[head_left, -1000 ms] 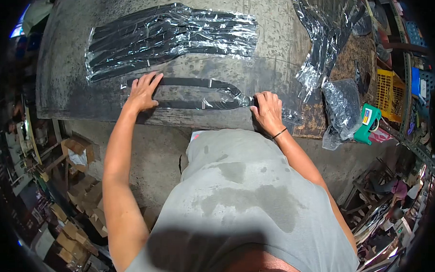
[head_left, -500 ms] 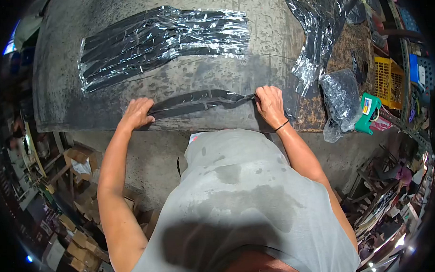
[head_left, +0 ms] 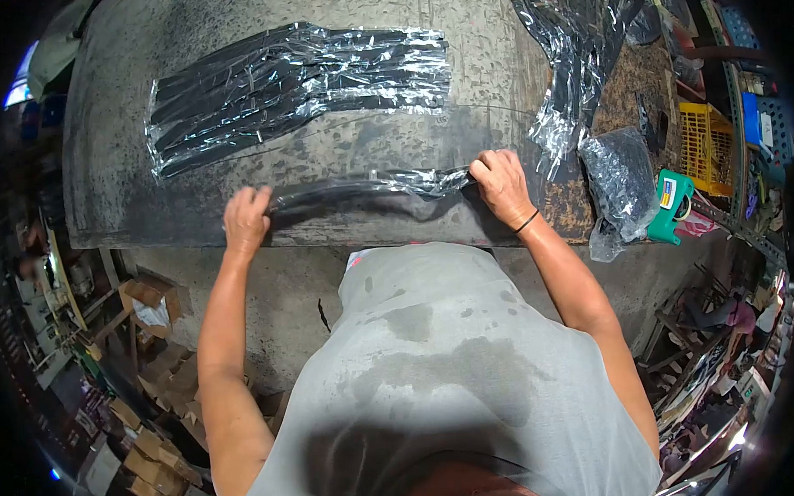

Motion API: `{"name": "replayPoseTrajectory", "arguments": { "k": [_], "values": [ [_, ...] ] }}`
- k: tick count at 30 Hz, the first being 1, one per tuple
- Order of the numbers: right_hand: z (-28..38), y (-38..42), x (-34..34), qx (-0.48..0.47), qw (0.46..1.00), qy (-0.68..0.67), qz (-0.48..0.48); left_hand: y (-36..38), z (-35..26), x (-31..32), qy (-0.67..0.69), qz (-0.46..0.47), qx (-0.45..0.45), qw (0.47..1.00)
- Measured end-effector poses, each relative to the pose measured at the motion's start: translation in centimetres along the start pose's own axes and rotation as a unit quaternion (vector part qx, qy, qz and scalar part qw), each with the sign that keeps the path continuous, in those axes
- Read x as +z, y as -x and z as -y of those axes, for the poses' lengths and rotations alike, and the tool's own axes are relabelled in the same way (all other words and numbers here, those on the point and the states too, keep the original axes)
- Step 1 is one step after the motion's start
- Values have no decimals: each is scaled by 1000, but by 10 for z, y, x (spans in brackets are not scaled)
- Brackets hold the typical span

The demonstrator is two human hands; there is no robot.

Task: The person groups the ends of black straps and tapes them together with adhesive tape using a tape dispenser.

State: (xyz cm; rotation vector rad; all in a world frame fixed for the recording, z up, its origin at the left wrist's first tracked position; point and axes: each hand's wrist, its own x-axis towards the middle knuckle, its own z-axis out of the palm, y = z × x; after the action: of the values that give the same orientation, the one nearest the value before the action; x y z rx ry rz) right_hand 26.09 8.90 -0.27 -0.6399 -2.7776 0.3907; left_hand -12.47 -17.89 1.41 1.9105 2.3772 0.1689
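Observation:
A long black strip in clear plastic film (head_left: 369, 186) stretches between my two hands, just above the near edge of the worktable (head_left: 323, 144). Its left end is pinched in my left hand (head_left: 247, 220), slightly blurred. The other end, where the film is crinkled and shiny, is gripped in the closed fingers of my right hand (head_left: 501, 185). Farther back on the table lies a flat row of black strips under shiny film (head_left: 299, 85). A second bundle of film-wrapped black strips (head_left: 574, 62) lies to the right.
Right of the bundles are a clear plastic bag (head_left: 622, 174), a green object with a label (head_left: 673, 205) and a yellow crate (head_left: 707, 150). Cardboard boxes (head_left: 151, 302) stand on the floor at left. A person (head_left: 739, 317) is far off at lower right.
The strip has closed from two separated bands into one narrower length, turned shinier near my right hand. Both hands have shifted slightly, and the fingers of my left hand have drawn together.

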Motion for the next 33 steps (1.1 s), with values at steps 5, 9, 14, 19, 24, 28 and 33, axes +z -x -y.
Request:
{"name": "replayPoseTrajectory", "arguments": {
  "k": [5, 9, 14, 19, 24, 28, 33],
  "values": [
    [16, -12, -16, -6, 999, 43, -1, -39, 23, -17, -90, -131, -3, 987],
    [31, 11, -1, 32, 994, 65, 84, -31, 21, -1, -104, -37, -7, 994],
    [32, 41, 8, 86, 992, -4, 87, -4, -11, 0, -17, 2, 7, 1000],
    [28, 45, 10, 116, 992, -13, 51, -36, -95, 18, 139, -84, 76, 984],
    [35, 35, 13, 72, 991, 32, 109, -69, -183, 60, 221, -72, 167, 958],
    [36, 36, 16, 85, 985, 44, 143, -75, -206, 81, 222, -70, 155, 960],
    [38, 37, 19, 82, 986, 40, 136, -72, -209, 92, 240, -91, 115, 959]
  ]
}}
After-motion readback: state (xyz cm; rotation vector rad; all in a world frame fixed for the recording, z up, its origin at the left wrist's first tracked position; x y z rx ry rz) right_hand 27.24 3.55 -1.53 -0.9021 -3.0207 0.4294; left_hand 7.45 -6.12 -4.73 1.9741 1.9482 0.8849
